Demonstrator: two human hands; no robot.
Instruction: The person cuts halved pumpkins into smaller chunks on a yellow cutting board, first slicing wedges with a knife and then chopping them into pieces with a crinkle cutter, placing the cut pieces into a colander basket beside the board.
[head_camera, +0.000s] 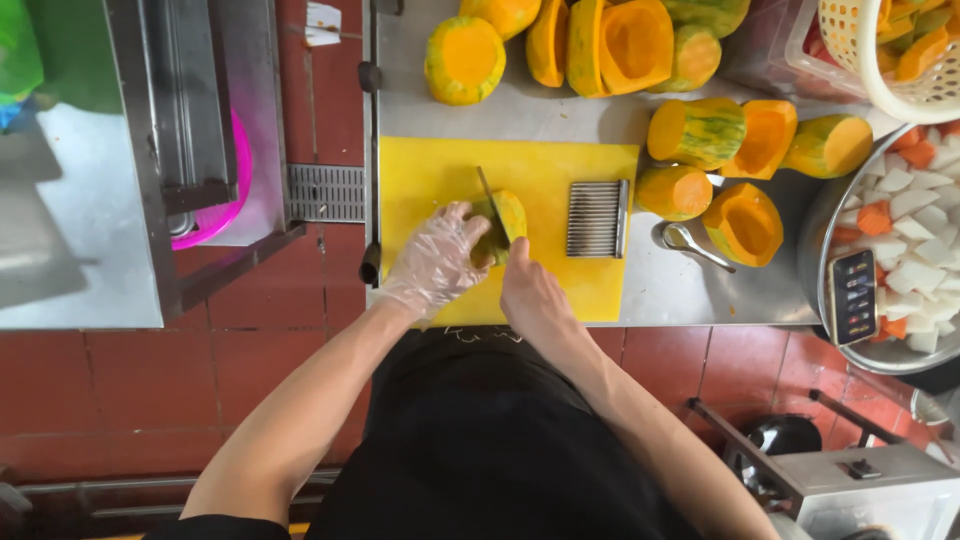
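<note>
1. Head view: left hand, in a clear plastic glove, grips a pumpkin piece on the yellow cutting board.
2. Right hand, bare, is clenched on a knife whose blade is set into that piece.
3. Ridged metal cutter lies near, right, on the board.
4. Cut pumpkin sections rest on the table.

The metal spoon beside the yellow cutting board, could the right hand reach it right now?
Probably not at once: the right hand grips a knife in the green-skinned squash piece. The metal spoon lies close, unobstructed.
</note>
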